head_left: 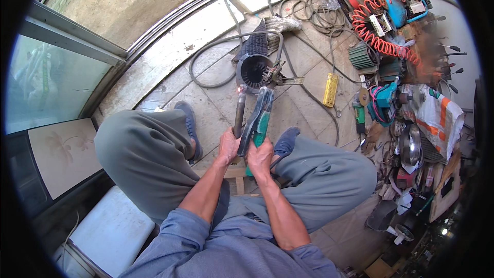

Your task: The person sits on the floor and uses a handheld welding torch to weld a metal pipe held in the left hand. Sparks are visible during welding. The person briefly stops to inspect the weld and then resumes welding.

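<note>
My left hand (229,145) is closed around a dark metal rod (240,115), whose upper end glows orange at the rim of a round motor stator (241,72). The stator lies on the floor between my feet, its slotted opening toward me and loose wires at its right side. Beside the rod, my right hand (261,155) grips a clamp (263,118) with green handles and long dark arms. The clamp's upper end reaches close to the stator's lower edge; whether it touches is unclear. Dark ribbed cloth (254,41) and a pale knitted glove (283,24) lie behind the stator.
Cables (206,83) loop over the tiled floor. A yellow box (330,90) lies to the right. Beyond it are a green finned motor housing (362,55), a coiled orange hose (368,28), a teal power tool (382,104) and piled tools. A glass door (56,80) stands left.
</note>
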Demonstrator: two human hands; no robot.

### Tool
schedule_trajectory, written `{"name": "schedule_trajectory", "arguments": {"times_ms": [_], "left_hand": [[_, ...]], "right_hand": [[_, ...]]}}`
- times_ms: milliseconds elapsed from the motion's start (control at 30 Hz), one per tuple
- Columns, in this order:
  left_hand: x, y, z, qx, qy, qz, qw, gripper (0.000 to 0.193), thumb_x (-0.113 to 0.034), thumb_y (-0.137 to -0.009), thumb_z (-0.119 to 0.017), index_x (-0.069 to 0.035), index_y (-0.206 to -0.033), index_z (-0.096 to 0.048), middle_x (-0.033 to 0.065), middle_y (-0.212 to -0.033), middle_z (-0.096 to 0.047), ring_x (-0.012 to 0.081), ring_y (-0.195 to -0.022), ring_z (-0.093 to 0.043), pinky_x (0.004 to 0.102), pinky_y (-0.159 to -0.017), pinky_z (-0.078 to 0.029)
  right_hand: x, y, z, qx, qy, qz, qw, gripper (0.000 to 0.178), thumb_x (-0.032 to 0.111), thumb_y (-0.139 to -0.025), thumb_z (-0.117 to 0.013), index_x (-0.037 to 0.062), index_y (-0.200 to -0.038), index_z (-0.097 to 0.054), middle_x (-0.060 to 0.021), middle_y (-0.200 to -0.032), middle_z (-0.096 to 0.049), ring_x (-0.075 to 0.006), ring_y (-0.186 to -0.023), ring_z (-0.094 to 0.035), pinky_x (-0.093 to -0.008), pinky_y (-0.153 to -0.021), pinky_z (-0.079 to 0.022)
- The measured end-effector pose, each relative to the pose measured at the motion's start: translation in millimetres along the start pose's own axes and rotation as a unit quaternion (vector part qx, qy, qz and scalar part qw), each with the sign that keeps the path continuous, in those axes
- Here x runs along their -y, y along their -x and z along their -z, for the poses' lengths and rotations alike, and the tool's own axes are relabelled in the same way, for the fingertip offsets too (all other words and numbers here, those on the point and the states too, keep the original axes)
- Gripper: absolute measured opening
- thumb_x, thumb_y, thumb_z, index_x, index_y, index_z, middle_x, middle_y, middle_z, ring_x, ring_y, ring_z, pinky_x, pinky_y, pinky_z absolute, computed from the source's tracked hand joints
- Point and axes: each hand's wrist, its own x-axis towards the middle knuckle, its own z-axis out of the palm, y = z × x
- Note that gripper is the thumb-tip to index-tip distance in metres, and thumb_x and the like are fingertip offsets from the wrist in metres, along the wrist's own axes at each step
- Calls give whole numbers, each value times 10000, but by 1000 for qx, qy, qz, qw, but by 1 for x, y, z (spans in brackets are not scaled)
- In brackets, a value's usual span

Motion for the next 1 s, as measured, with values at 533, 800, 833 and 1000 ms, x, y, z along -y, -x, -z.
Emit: {"name": "schedule_trajectory", "arguments": {"times_ms": [533, 800, 833, 1000], "left_hand": [[-44, 25, 25, 150, 261, 17, 954, 265, -308, -998, -629, -43, -1007, -639, -33, -800, -602, 44, -691, -513, 244, -582, -435], [-51, 25, 25, 171, 255, 29, 951, 298, -303, -966, -622, -5, -954, -618, 20, -758, -607, 94, -680, -552, 283, -588, -466], [-50, 25, 24, 157, 241, 20, 957, 303, -303, -964, -625, -1, -957, -618, 26, -763, -611, 94, -680, -557, 284, -587, -470], [-22, 18, 16, 127, 232, 44, 963, 402, -372, -925, -703, 3, -1061, -644, -3, -834, -618, 51, -698, -532, 245, -593, -451]], "right_hand": [[-5, -2, 3, -33, -34, -9, 999, 289, 213, -894, -737, -36, -922, -593, -194, -741, -665, -302, -698, -687, -422, -663, -512], [-12, -3, 5, -25, -59, -17, 998, 305, 233, -888, -739, -35, -895, -594, -177, -698, -652, -280, -656, -676, -424, -627, -503], [-13, -3, 4, -22, -58, -18, 998, 308, 236, -887, -740, -35, -894, -594, -177, -698, -652, -283, -656, -676, -425, -626, -502], [-17, -4, 0, -16, -55, -7, 998, 309, 235, -885, -739, -39, -901, -596, -200, -722, -657, -326, -693, -691, -434, -646, -503]]}}
